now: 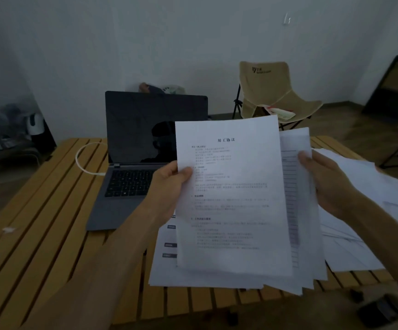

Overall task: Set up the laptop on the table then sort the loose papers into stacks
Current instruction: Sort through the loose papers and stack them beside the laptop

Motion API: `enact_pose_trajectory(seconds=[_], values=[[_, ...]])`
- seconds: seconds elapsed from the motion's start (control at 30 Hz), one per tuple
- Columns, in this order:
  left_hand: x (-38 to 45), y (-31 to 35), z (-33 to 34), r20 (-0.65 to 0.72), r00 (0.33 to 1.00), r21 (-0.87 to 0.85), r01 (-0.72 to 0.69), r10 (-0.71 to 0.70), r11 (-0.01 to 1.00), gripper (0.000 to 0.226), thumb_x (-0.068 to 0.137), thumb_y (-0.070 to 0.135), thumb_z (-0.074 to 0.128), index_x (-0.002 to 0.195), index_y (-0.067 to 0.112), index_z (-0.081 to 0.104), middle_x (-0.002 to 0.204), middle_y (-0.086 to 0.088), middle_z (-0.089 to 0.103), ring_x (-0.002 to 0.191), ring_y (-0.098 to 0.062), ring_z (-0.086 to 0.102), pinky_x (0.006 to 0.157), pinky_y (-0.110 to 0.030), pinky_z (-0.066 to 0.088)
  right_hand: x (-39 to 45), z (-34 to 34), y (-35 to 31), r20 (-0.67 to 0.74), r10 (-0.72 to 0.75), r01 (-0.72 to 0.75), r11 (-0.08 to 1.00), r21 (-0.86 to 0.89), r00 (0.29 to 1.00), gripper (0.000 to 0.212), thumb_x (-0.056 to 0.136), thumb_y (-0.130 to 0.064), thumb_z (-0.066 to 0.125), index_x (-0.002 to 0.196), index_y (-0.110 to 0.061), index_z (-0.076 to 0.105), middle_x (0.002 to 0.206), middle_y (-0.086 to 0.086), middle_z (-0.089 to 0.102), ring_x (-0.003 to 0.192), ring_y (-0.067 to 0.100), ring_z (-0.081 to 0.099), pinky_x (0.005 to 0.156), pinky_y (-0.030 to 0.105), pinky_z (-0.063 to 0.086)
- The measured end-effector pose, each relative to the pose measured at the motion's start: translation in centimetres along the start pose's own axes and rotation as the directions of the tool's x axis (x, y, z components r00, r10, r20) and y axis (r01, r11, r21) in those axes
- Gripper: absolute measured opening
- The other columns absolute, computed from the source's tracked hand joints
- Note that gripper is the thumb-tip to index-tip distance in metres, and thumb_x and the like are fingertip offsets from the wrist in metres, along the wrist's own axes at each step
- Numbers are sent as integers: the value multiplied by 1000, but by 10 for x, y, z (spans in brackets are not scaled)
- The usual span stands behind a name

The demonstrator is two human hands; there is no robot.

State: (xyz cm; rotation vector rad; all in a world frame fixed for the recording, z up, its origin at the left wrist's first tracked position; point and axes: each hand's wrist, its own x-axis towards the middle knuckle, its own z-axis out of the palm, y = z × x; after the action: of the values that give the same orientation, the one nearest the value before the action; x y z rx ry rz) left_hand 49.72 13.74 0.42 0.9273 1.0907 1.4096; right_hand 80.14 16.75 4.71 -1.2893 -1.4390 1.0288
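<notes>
The left hand [169, 184] pinches the left edge of a printed sheet [231, 198], thumb on its face and fingers behind, holding it raised and nearly upright above the surface [38, 222]. The right hand [324, 182] grips a sheaf of further papers [298, 186] at their right edge, fanned out just behind and to the right of the front sheet, thumb laid over the top page. The raised sheets stand between the camera and much of what lies below, hiding the right part of the laptop [131, 163] and most of the pages under them. The laptop sits open on the slatted wooden surface to the left, its screen dark, its keyboard partly covered by the left wrist. A white cable [81, 158] loops on the slats just left of it. Beneath the held sheets a flat stack of papers [167, 270] rests on the surface, and more loose pages [360, 210] spread out to the right, under the right forearm. Beyond the surface a beige folding chair [269, 91] stands near the wall with something light lying on its seat. A dark object at the lower right corner is too blurred to make out.
</notes>
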Motion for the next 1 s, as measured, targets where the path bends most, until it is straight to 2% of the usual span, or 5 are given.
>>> enact_pose_trajectory(seconds=[0.33,0.5,0.63,0.87,1.0], values=[[12,-43,44,-141,986,140,112,-92,984,20,97,14,57,115,12,65,108,-2,70,100,-24,67,87,-41,57,-11,27,-14,-182,-190,140,956,-258,965,39,106,-36,39,89,-8,59,77,6,61,65,16,59,61,26,50],[19,-30,-5,-507,849,391,71,150,918,23,97,8,50,116,-1,59,106,-15,63,100,-34,61,89,-47,53,-18,-33,-73,-420,-467,308,866,-393,778,40,106,-34,42,72,-12,48,64,-1,44,54,3,42,50,19,37],[6,-24,-15,-413,892,560,90,183,824,18,99,14,50,112,5,59,101,-15,62,93,-34,60,78,-42,51,91,-178,-41,-527,-345,132,907,-399,777,71,83,-85,40,95,-19,65,75,1,65,66,23,65,58,38,60],[-5,-32,5,-132,975,213,203,-178,956,9,93,6,62,96,5,70,90,-16,72,67,-21,70,57,-32,58,23,8,-23,-255,-182,14,837,-547,950,34,105,-18,38,83,-4,59,69,1,50,62,12,46,53,23,32],[1,-41,-2,-131,919,43,379,-371,924,42,101,43,46,109,8,69,107,-16,71,101,-35,67,90,-48,54,20,69,58,-209,87,-167,899,-404,974,25,107,-25,38,107,-11,58,96,3,62,74,8,56,54,17,39]])
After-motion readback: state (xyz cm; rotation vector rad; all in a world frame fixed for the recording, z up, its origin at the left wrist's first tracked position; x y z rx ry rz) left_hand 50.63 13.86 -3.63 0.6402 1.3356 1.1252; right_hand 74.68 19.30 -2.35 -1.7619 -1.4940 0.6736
